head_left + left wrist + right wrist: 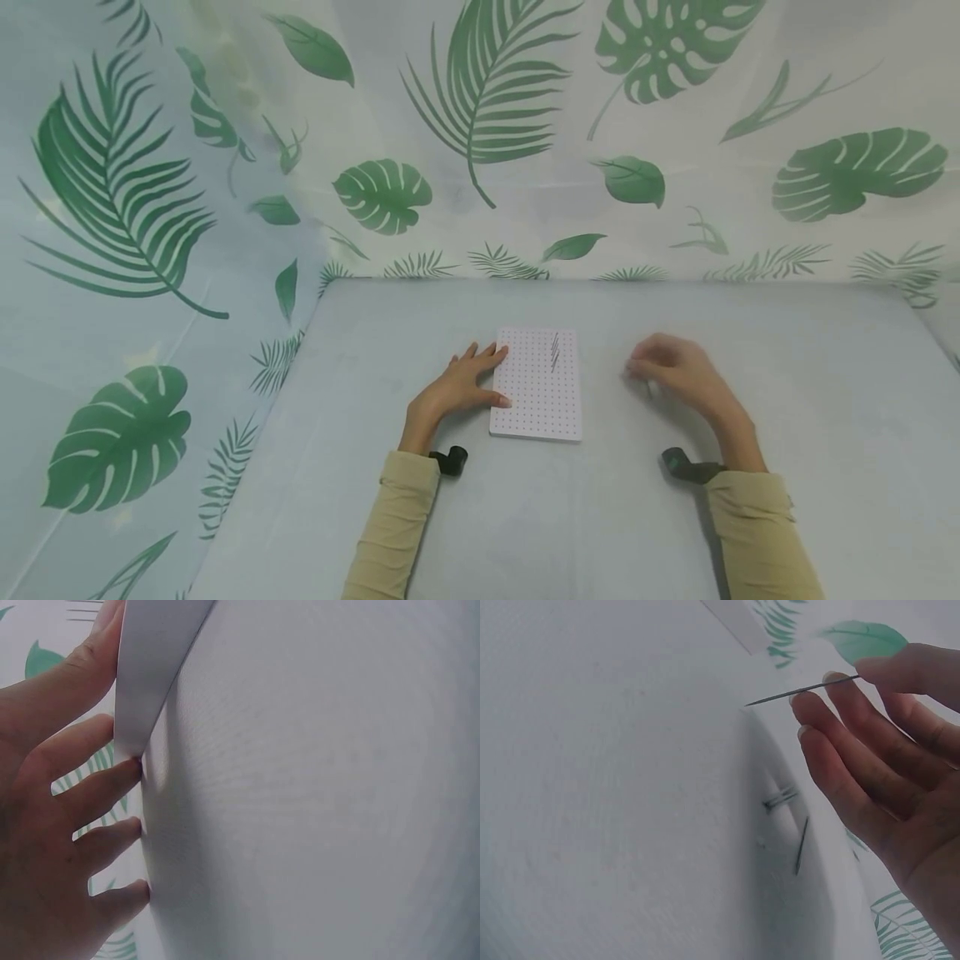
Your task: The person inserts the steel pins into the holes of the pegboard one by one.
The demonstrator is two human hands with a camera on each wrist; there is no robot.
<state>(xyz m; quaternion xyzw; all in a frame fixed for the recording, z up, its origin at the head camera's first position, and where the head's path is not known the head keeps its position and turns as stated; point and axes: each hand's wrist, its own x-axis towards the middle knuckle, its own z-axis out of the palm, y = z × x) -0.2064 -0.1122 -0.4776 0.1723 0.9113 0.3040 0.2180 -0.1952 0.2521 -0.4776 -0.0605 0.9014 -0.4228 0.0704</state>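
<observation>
A white board [536, 400] dotted with rows of small holes lies on the table. Several thin dark pins [555, 352] stand in a line near its upper right. My left hand [457, 383] is spread at the board's left side, thumb and index fingertip touching its top near the edge; the left wrist view shows the board's pale side wall [154, 671] by the fingers. To the right of the board, my right hand [678, 371] pinches a thin pointed metal pin [802, 691] between thumb and fingertips.
More dark pins [802, 846] lie on the table below the right hand, slightly blurred. The pale table [525, 517] meets a leaf-patterned curtain [517, 225] at the back and left. A black wrist camera [452, 461] sits at the left cuff, another camera [678, 465] at the right.
</observation>
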